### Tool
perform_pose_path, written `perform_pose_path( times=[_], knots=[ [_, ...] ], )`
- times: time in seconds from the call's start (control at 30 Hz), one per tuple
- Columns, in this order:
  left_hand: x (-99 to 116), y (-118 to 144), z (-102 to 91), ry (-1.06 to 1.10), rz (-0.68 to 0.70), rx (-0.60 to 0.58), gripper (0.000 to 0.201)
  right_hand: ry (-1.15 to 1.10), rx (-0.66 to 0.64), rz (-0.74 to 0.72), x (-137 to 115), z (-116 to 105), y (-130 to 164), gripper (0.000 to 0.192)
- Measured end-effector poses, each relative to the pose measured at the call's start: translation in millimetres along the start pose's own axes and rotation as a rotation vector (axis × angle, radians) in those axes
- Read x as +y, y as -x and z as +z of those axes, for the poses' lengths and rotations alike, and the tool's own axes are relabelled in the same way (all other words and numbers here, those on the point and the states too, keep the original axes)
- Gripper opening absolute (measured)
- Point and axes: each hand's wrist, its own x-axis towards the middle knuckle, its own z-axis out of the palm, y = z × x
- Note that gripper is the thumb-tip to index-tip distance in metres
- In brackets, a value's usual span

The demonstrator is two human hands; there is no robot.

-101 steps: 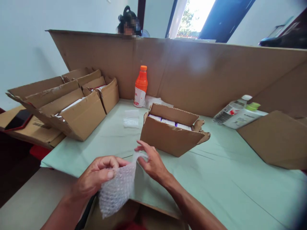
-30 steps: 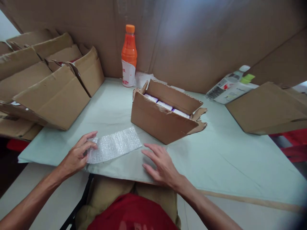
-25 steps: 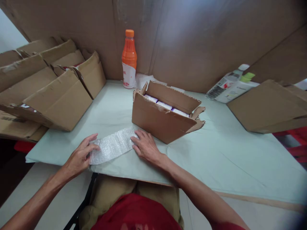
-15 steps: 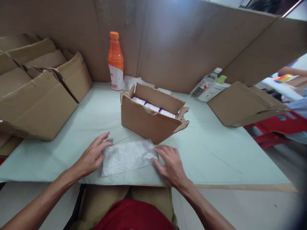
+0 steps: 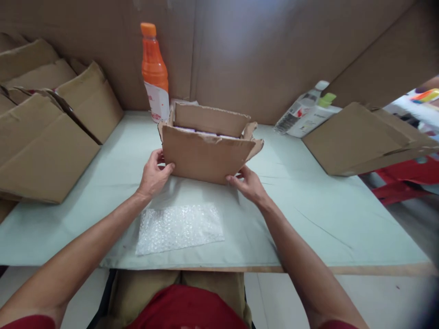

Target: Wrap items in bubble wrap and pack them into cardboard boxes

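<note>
Both hands have left the bubble wrap sheet [image 5: 180, 228] since half a second ago, and they are now placed on the small cardboard box [image 5: 206, 153], which was standing free before. This box is held at its two lower front corners: the left hand [image 5: 153, 176] is wrapped around the left corner with fingers and thumb closed on the cardboard, and the right hand [image 5: 247, 183] is pressed to the right corner with its fingers curled under the edge. By such a grip on both sides the box is kept level, so the white packs inside, only partly seen over the front wall, are not tipped. The box stands in the middle of the counter [image 5: 308, 201], its flaps open upward.

Just in front of it the bubble wrap sheet is laid flat near the counter edge, touched by nothing. Behind the box an orange bottle [image 5: 153, 73] is standing against the cardboard wall [image 5: 260, 50]. Larger open boxes [image 5: 44, 137] are kept at the left, and a flat carton [image 5: 363, 139] with two lying bottles [image 5: 307, 114] at the right.
</note>
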Motion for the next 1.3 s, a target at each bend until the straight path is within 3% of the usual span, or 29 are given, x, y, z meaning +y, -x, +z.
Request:
perform_pose_path(
  times=[0.1,0.17,0.27,0.37,0.47,0.53,0.6,0.73,0.83,0.9,1.0,1.1,1.2,1.3],
  knots=[
    [-3,-16,4.8,-0.043,-0.008,0.062,0.048,-0.06,-0.038,-0.024,13,-1,-32,0.048],
    [-3,-18,1.1,-0.096,-0.038,0.053,0.047,-0.072,-0.023,-0.011,18,1,-36,0.049],
    [4,9,-17.5,-0.295,0.007,0.005,0.05,0.024,0.093,0.018,14,5,-7,0.046],
    [15,68,-35.7,-0.519,0.288,-0.13,0.043,0.215,0.155,-0.134,-12,21,48,0.036],
    [19,124,-38.7,-0.599,0.541,-0.352,0.035,0.286,-0.039,-0.402,-53,53,92,0.034],
    [11,146,-38.4,-0.625,0.588,-0.467,0.035,0.302,-0.239,-0.537,-72,75,108,0.038],
    [-3,154,-44.5,-0.643,0.577,-0.524,0.033,0.349,-0.356,-0.596,-77,87,117,0.039],
    [-26,152,-82.6,-0.643,0.536,-0.501,0.029,0.463,-0.303,-0.503,-50,69,136,0.037],
    [-29,155,-112.5,-0.682,0.504,-0.387,0.03,0.481,-0.182,-0.394,-31,39,149,0.032],
    [-28,157,-122.0,-0.726,0.473,-0.283,0.03,0.472,-0.096,-0.34,-28,25,150,0.029],
    [-28,156,-116.4,-0.825,0.43,-0.166,0.035,0.481,-0.042,-0.269,-32,25,133,0.03],
    [-26,152,-94.5,-0.895,0.385,-0.13,0.034,0.524,-0.046,-0.184,-37,39,107,0.034],
    [-19,150,-73.9,-0.833,0.361,-0.131,0.014,0.473,-0.085,-0.155,-39,51,93,0.019],
    [-10,153,-64.7,-0.704,0.324,-0.143,0.01,0.332,-0.069,-0.109,-39,47,102,0.012]
  ],
)
